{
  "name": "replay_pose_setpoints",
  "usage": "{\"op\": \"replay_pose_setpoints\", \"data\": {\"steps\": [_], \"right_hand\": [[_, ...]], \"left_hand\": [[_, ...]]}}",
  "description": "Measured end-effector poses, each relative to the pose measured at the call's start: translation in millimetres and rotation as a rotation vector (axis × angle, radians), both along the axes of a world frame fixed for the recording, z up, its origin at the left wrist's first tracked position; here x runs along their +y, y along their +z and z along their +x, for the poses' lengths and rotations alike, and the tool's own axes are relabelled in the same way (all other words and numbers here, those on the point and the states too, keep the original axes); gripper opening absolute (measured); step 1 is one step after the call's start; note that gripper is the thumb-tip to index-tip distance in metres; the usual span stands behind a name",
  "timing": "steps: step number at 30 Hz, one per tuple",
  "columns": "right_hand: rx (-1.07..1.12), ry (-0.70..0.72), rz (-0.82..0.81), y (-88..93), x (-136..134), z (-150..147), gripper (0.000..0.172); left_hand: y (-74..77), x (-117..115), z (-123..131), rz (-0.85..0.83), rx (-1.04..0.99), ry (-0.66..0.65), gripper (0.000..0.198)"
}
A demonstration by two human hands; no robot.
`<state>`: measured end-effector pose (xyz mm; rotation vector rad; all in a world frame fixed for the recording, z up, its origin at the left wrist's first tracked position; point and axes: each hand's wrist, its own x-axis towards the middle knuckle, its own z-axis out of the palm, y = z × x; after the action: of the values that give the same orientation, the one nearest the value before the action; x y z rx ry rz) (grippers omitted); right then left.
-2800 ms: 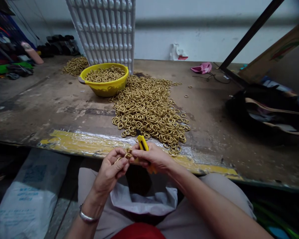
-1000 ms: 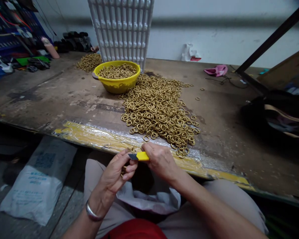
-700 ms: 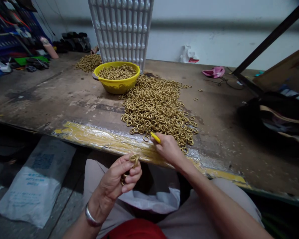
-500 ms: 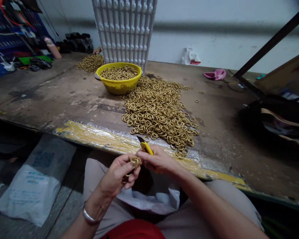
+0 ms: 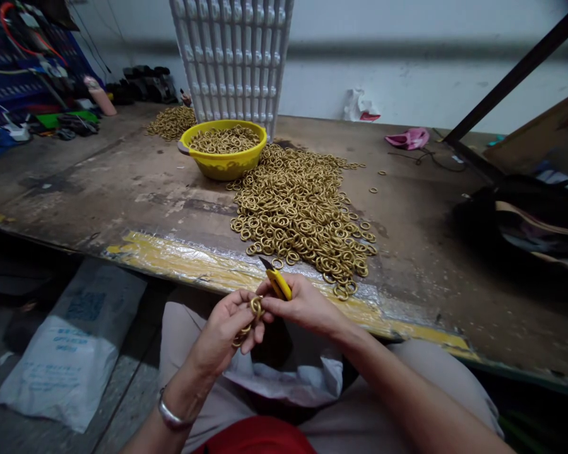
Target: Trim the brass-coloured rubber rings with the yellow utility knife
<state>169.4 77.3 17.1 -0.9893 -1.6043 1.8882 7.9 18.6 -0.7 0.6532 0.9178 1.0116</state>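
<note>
My left hand (image 5: 224,328) is closed around a few brass rings (image 5: 255,306), one pinched at the fingertips and others tucked under the fingers. My right hand (image 5: 303,307) grips a yellow utility knife (image 5: 278,282), its dark blade tip pointing up and away, and its fingertips meet the ring in my left hand. Both hands hover over my lap just in front of the taped table edge (image 5: 189,265). A large heap of brass rings (image 5: 298,208) lies on the worn table directly beyond my hands.
A yellow bowl (image 5: 223,161) full of rings stands behind the heap, before a white plastic crate (image 5: 234,60). Another ring pile (image 5: 170,121) lies far left. A plastic bag (image 5: 284,378) rests on my lap, a white sack (image 5: 61,353) on the floor left, a dark bag (image 5: 525,221) right.
My right hand reached out to the near edge of the ring heap with the knife, then came back to meet my left hand, which kept hold of its rings.
</note>
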Motion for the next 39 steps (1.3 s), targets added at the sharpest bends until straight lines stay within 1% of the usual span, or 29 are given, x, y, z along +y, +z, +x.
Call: {"op": "replay_pose_setpoints", "data": {"steps": [4,7,11,13,15,17,19,23,26,28,31,32,34,36,37,39], "right_hand": [[-0.032,-0.072,0.069,0.2,-4,-1,0.014],[-0.038,-0.081,0.172,-0.1,-6,0,0.011],[-0.090,-0.054,0.421,-0.3,-5,1,0.010],[-0.144,-0.059,0.576,-0.3,-5,3,0.013],[-0.254,-0.068,0.752,-1.5,-5,5,0.010],[-0.413,-0.060,0.905,-4.3,-6,6,0.008],[-0.562,-0.025,0.990,-7.6,-7,7,0.010],[-0.764,0.053,1.030,-11.2,-9,6,0.004],[-0.821,0.074,1.037,-12.4,-9,5,0.002],[-0.831,0.080,1.045,-14.1,-9,3,0.005],[-0.891,0.080,1.024,-18.0,-3,3,0.011],[-0.949,0.070,0.996,-19.1,1,4,0.013],[-1.086,0.032,0.931,-20.3,10,8,0.016],[-1.170,-0.026,0.897,-20.4,18,12,0.017],[-1.175,-0.055,0.901,-20.4,21,13,0.017],[-1.161,-0.098,0.922,-21.6,26,12,0.015]], "left_hand": [[-1.4,-1,-6,0.014,-0.133,-0.035,0.025],[-2.7,0,-8,0.003,-0.152,-0.047,0.028],[-3.1,3,-8,-0.049,-0.117,-0.081,0.030],[-2.8,4,-7,-0.056,-0.099,-0.069,0.031],[-2.9,3,-8,-0.038,-0.050,-0.022,0.032],[-3.3,2,-9,0.005,0.017,0.043,0.032],[-3.8,2,-10,0.053,0.076,0.088,0.032],[-5.2,3,-14,0.121,0.147,0.107,0.029],[-6.0,5,-17,0.173,0.193,0.083,0.025],[-3.6,6,-18,0.225,0.241,0.045,0.020],[8.9,3,-18,0.318,0.353,0.035,0.016],[14.9,0,-17,0.355,0.387,0.024,0.017],[26.2,-5,-15,0.426,0.415,-0.043,0.021],[31.9,-8,-12,0.450,0.377,-0.122,0.021],[31.6,-9,-11,0.426,0.325,-0.137,0.020],[25.1,-6,-10,0.327,0.162,-0.110,0.024]]}}
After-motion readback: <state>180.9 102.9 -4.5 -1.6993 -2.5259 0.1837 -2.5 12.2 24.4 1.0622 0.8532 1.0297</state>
